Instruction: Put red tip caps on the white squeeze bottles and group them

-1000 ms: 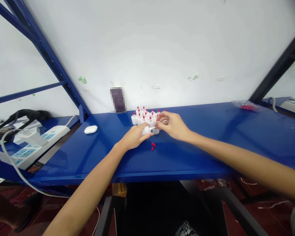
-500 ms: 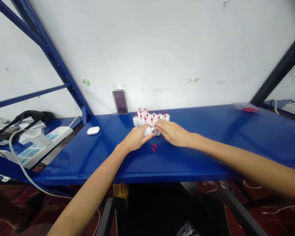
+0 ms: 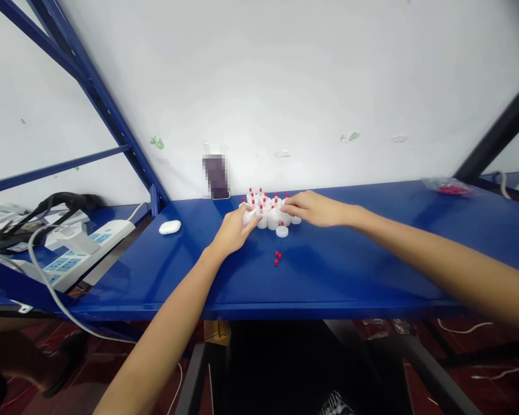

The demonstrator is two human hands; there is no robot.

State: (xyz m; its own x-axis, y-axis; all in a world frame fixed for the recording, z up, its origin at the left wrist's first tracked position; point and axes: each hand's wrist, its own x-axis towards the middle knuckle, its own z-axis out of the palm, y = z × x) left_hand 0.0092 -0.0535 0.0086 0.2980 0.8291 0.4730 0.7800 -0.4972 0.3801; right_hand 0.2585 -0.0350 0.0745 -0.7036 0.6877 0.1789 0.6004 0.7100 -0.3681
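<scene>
Several small white bottles with red tips (image 3: 274, 217) stand grouped on the blue table. My left hand (image 3: 234, 230) is wrapped round a white bottle (image 3: 248, 217) at the group's left side, its pale nozzle pointing right. My right hand (image 3: 308, 208) is at the group's right side, fingertips against the bottles; whether it grips one is hidden. A low white piece with a red tip (image 3: 282, 230) sits just in front of the group. Three little red caps (image 3: 277, 255) lie nearer the table's front edge.
A white earbud case (image 3: 170, 227) lies at the left. A phone (image 3: 217, 176) leans on the wall. Power strips and cables (image 3: 69, 262) are at far left, a clear bag with red pieces (image 3: 452, 187) at back right. Someone's leg (image 3: 21, 357) shows low at left.
My hands have moved apart: the left went slightly left with its bottle, the right moved up and right to the bottles. The low red-tipped piece is now uncovered. The view shifted a little.
</scene>
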